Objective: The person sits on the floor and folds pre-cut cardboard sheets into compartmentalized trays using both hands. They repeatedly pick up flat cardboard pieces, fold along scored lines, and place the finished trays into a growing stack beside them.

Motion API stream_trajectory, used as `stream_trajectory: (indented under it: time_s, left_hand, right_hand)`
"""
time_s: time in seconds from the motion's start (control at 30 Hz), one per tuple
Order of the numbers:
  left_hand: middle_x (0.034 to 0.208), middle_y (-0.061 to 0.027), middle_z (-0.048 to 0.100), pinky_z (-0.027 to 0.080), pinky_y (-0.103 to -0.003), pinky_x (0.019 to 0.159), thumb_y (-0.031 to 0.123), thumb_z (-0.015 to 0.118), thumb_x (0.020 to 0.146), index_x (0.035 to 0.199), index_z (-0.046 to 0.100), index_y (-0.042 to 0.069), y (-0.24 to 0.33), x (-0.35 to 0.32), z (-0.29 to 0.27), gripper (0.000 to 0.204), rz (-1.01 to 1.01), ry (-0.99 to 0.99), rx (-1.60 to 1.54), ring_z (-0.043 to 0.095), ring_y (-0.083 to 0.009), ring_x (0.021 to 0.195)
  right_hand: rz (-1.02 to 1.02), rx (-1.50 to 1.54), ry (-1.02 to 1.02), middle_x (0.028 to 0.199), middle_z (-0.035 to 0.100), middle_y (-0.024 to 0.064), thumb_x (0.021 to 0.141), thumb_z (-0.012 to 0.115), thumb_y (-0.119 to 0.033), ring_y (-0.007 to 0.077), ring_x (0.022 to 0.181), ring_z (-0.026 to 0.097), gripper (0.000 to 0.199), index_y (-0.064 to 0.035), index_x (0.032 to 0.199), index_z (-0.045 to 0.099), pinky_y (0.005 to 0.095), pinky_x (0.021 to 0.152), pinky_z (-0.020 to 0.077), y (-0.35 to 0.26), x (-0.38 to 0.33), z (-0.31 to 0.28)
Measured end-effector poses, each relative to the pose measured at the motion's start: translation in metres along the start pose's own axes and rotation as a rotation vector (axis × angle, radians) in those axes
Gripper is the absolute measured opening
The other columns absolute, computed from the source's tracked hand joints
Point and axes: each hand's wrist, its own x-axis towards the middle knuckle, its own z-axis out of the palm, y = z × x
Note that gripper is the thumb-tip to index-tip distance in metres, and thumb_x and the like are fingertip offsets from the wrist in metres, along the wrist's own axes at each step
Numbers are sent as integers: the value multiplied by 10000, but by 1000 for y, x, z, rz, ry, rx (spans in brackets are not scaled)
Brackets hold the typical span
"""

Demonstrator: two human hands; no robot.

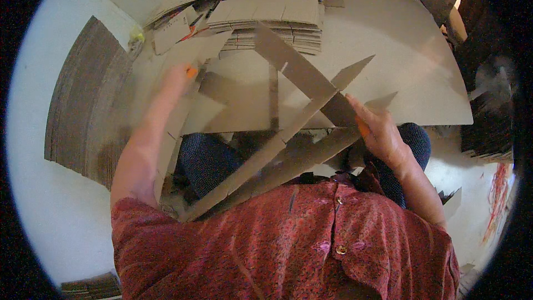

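Cardboard strips [302,78], slotted crosswise, sit pinched in the right hand [380,130], while the blurred left hand [180,75], grip unclear, reaches toward flat cardboard stacks [272,14] beyond.

Crossed cardboard strips [300,116] in right hand [383,133], left hand [180,78] on cardboard sheet [191,50]

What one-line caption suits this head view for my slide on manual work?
Seated person's right hand grips crossed cardboard strips while left hand reaches toward stacked flat cardboard.
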Motion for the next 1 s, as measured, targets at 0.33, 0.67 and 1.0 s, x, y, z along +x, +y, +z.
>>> stream_trajectory:
  time_s: [0.33,0.67,1.0]
  left_hand:
    - [854,-152,673,476,-342,665,161,634,808,928,653,-12,177,-42,-22,211,391,-228,-424,627,-205,740]
    - [847,-100,633,471,-333,680,295,624,874,1108,625,13,209,40,-8,366,515,-33,-557,572,-192,736]
    - [1248,-136,524,451,-430,903,312,596,868,1355,356,82,242,151,66,590,516,414,172,526,-306,1104]
  right_hand:
    - [-71,-3,-5,817,583,208,725,506,121,369,676,550,618,-51,1316,454,380,645,471,10,-6,-12]
    - [217,-225,125,808,571,278,824,475,4,345,672,625,484,-116,1292,494,390,600,497,63,8,-60]
    - [148,-270,196,902,618,254,829,505,-79,432,836,601,424,-144,1248,522,486,708,490,156,48,-103]
